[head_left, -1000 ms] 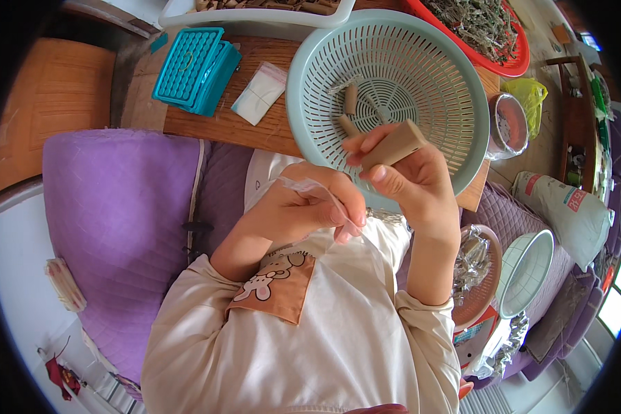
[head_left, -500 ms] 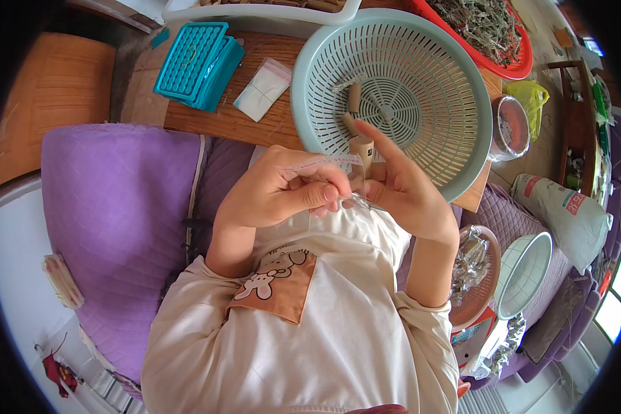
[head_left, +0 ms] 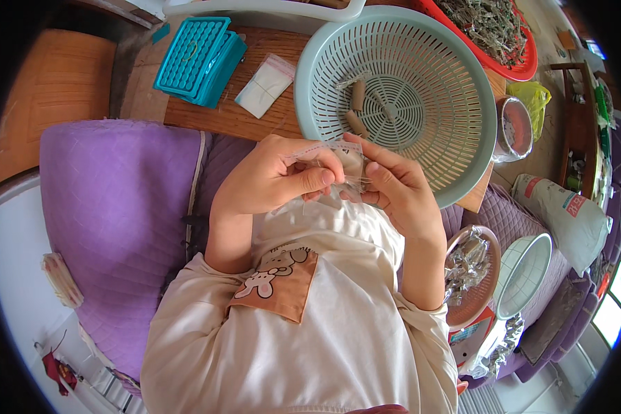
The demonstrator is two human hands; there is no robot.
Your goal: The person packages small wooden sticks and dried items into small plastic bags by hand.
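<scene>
A low wooden table point(head_left: 255, 121) stands against a purple quilted cushion point(head_left: 117, 200), and nearly everything in the room can be placed from the pale green colander point(head_left: 455, 90) on it. Inside the colander lie two small brown rolls point(head_left: 357, 107). Left of it sit a flat clear packet point(head_left: 265, 86) and, further left, a teal lidded box point(head_left: 200, 58); behind it, a red basin of dried stalks point(head_left: 504, 34). To its right are a small metal pot point(head_left: 512, 127) and a yellow-green bag point(head_left: 535, 100). Below its right edge are a white sack point(head_left: 566, 217), a brown dish of foil-wrapped pieces point(head_left: 470, 269) and a white basket point(head_left: 524, 272).

A second ago the right hand point(head_left: 400, 190) held a brown roll up in the open, over the colander's near rim. Now both hands have dropped just below that rim, close to the person's chest, and the roll shows only dimly inside a small clear plastic bag point(head_left: 331, 155). The left hand point(head_left: 272, 179) is closed, thumb pinching the bag's top edge; the right hand's fingers curl around its other side. I'd judge the roll is being bagged.
</scene>
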